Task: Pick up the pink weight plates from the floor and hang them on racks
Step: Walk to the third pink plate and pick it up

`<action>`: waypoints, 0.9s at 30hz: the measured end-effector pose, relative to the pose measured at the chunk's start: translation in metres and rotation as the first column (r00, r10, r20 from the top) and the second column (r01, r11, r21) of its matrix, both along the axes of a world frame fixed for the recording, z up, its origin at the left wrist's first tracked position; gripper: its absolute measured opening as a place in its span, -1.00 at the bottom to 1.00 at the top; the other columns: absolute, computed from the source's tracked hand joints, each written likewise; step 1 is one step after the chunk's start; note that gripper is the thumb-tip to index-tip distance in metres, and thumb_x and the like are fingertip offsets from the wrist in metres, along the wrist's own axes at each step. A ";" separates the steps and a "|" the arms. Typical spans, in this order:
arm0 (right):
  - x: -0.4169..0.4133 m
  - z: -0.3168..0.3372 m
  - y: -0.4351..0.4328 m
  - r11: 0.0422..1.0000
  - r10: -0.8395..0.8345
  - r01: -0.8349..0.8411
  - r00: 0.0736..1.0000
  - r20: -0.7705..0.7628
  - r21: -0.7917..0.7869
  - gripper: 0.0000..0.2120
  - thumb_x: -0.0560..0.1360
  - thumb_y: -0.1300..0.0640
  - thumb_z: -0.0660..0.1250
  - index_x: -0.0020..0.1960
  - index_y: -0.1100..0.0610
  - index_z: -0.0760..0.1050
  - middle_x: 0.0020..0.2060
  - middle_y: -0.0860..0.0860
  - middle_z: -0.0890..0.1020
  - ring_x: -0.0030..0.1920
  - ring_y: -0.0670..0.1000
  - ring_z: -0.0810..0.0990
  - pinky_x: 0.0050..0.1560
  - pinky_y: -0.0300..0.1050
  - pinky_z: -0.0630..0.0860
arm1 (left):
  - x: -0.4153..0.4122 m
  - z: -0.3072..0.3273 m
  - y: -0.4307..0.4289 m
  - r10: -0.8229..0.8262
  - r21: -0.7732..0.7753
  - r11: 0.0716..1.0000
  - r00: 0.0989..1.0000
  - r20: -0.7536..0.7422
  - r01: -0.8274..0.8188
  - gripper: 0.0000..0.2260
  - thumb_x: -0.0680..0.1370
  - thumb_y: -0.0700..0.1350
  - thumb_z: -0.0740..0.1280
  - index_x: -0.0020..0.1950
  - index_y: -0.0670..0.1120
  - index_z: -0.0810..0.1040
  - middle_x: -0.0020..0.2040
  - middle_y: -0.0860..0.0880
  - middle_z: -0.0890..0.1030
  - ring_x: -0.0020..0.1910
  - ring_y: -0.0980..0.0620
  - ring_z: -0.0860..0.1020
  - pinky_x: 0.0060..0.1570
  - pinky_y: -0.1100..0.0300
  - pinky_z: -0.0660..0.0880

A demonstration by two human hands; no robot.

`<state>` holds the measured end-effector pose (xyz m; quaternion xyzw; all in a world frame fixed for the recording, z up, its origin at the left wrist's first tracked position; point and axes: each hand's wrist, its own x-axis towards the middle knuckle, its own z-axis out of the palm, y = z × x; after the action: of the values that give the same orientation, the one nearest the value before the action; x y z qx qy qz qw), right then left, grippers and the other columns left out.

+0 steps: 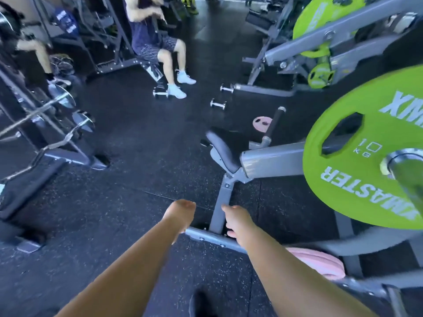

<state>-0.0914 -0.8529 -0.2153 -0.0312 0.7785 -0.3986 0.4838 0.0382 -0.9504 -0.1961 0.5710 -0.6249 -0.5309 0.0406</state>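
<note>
Pink plate [262,122] flat on floor [137,138], well ahead and right of both hands; nothing held.

Left hand [180,213] and right hand [238,221] extended forward, loosely curled, empty; right fingertips low beside grey frame [219,207], contact not determinable. Right hand nearer to plate, beyond seat [225,147] and next to black handle [273,122]. Further pink plates [318,261] stacked close under right forearm, beneath frame rail, seemingly racked. Disc, so no long axis; round holes visible. Green plate [366,156] on sleeve reads "10 KG", part "MASTER", "XMX". No writing legible on pink plates.
</note>
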 end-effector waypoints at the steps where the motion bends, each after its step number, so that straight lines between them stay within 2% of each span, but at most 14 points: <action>1: -0.002 0.003 -0.021 1.000 0.005 -0.005 1.000 0.009 0.003 -0.76 0.58 -0.07 0.22 0.10 0.09 0.40 -0.02 0.10 0.53 0.15 0.17 0.56 0.19 0.10 0.56 | -0.001 0.002 -0.020 -0.013 0.001 1.000 1.000 0.006 0.013 -0.71 0.63 -0.10 0.21 0.27 -0.18 0.56 0.23 -0.20 0.61 0.22 -0.20 0.58 0.15 0.00 0.54; 6: -0.018 0.013 -0.123 0.998 0.063 -0.064 0.997 -0.035 -0.021 -0.78 0.57 -0.12 0.23 0.10 0.01 0.44 0.06 0.05 0.56 0.11 0.13 0.58 0.08 0.04 0.61 | -0.015 0.013 -0.131 -0.028 -0.035 0.999 0.999 0.017 0.029 -0.72 0.62 -0.07 0.22 0.24 -0.17 0.56 0.21 -0.19 0.62 0.20 -0.19 0.59 0.19 -0.08 0.54; 8: -0.024 0.011 -0.160 0.998 0.036 -0.036 0.999 -0.006 -0.042 -0.74 0.52 -0.15 0.27 0.08 0.00 0.47 -0.13 -0.02 0.54 -0.10 0.03 0.57 -0.16 -0.08 0.60 | -0.022 0.013 -0.171 -0.023 -0.033 0.999 1.000 0.000 0.023 -0.72 0.62 -0.07 0.22 0.25 -0.16 0.55 0.20 -0.18 0.62 0.20 -0.18 0.59 0.19 -0.08 0.54; 9: -0.028 0.006 -0.178 0.999 0.013 -0.012 1.000 0.009 -0.050 -0.68 0.48 -0.16 0.30 0.10 0.03 0.50 -0.25 -0.06 0.47 -0.24 -0.01 0.50 -0.29 -0.15 0.50 | -0.027 0.011 -0.192 -0.038 -0.033 0.999 0.999 -0.005 0.038 -0.73 0.61 -0.07 0.22 0.24 -0.15 0.55 0.20 -0.17 0.62 0.20 -0.18 0.59 0.19 -0.08 0.54; 10: -0.033 0.002 -0.196 0.999 -0.006 0.007 1.000 0.028 -0.044 -0.61 0.45 -0.17 0.31 0.15 0.06 0.53 -0.31 -0.07 0.41 -0.31 -0.03 0.42 -0.34 -0.20 0.41 | -0.032 0.009 -0.212 -0.056 -0.032 0.998 0.998 -0.004 0.056 -0.73 0.61 -0.08 0.22 0.24 -0.15 0.55 0.19 -0.17 0.62 0.19 -0.18 0.59 0.19 -0.09 0.54; 13: -0.047 -0.017 -0.256 0.996 -0.081 0.083 0.996 0.049 -0.041 -0.58 0.45 -0.17 0.31 0.20 0.05 0.52 -0.25 -0.06 0.45 -0.23 0.00 0.45 -0.23 -0.17 0.43 | -0.050 -0.003 -0.284 -0.116 -0.033 0.993 0.993 -0.008 0.116 -0.73 0.61 -0.09 0.22 0.23 -0.15 0.56 0.17 -0.16 0.63 0.18 -0.17 0.60 0.20 -0.09 0.54; 15: -0.059 -0.028 -0.299 0.984 -0.172 0.174 0.983 0.058 -0.039 -0.61 0.43 -0.18 0.31 0.15 0.01 0.51 -0.08 -0.01 0.55 -0.04 0.05 0.57 -0.10 -0.11 0.51 | -0.064 -0.010 -0.336 -0.171 -0.037 0.985 0.985 -0.016 0.170 -0.73 0.60 -0.11 0.23 0.24 -0.15 0.56 0.10 -0.13 0.63 0.09 -0.13 0.61 0.19 -0.07 0.54; 17: -0.071 -0.036 -0.342 0.964 -0.261 0.263 0.964 0.050 -0.034 -0.63 0.39 -0.20 0.32 0.08 -0.01 0.52 0.04 0.01 0.59 0.09 0.07 0.60 -0.08 -0.10 0.54 | -0.078 -0.013 -0.388 -0.232 -0.041 0.972 0.972 -0.020 0.232 -0.73 0.61 -0.12 0.23 0.25 -0.16 0.56 0.02 -0.09 0.59 -0.02 -0.08 0.56 0.17 -0.04 0.55; 21: -0.089 -0.030 -0.410 0.918 -0.398 0.397 0.917 -0.021 -0.007 -0.75 0.46 -0.19 0.30 0.00 -0.04 0.51 -0.05 -0.04 0.54 -0.02 0.01 0.55 -0.24 -0.15 0.53 | -0.099 -0.010 -0.481 -0.344 0.003 0.939 0.939 0.010 0.344 -0.72 0.60 -0.10 0.23 0.28 -0.15 0.53 0.03 -0.08 0.57 -0.03 -0.06 0.53 0.14 -0.02 0.55; 23: -0.096 -0.021 -0.440 0.893 -0.449 0.450 0.892 -0.048 0.007 -0.81 0.50 -0.16 0.30 -0.05 -0.05 0.49 -0.01 0.00 0.56 0.03 0.03 0.59 -0.15 -0.09 0.59 | -0.112 -0.006 -0.527 -0.370 0.021 0.929 0.929 0.007 0.370 -0.72 0.60 -0.11 0.23 0.27 -0.15 0.53 0.02 -0.09 0.56 -0.05 -0.08 0.53 0.03 0.02 0.55; 25: -0.108 -0.019 -0.466 0.873 -0.486 0.487 0.873 -0.050 0.014 -0.80 0.51 -0.13 0.32 -0.09 0.00 0.52 -0.09 0.02 0.57 -0.05 0.03 0.59 -0.02 -0.02 0.61 | -0.130 -0.004 -0.569 -0.378 0.035 0.925 0.926 0.000 0.378 -0.72 0.60 -0.10 0.24 0.27 -0.15 0.54 0.01 -0.09 0.56 -0.06 -0.08 0.53 -0.01 0.03 0.54; 27: -0.123 -0.018 -0.488 0.856 -0.517 0.517 0.855 -0.037 0.017 -0.78 0.50 -0.12 0.33 -0.09 0.04 0.54 -0.17 0.03 0.55 -0.11 0.03 0.56 -0.02 -0.01 0.60 | -0.152 -0.002 -0.607 -0.386 0.052 0.921 0.922 -0.005 0.386 -0.71 0.59 -0.09 0.24 0.27 -0.13 0.55 0.01 -0.08 0.57 -0.07 -0.08 0.54 -0.02 0.03 0.55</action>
<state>-0.2143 -1.3410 -0.2335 0.1791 0.7710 -0.5030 0.3472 -0.1134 -1.5572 -0.1983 0.4388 -0.7113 -0.5430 -0.0812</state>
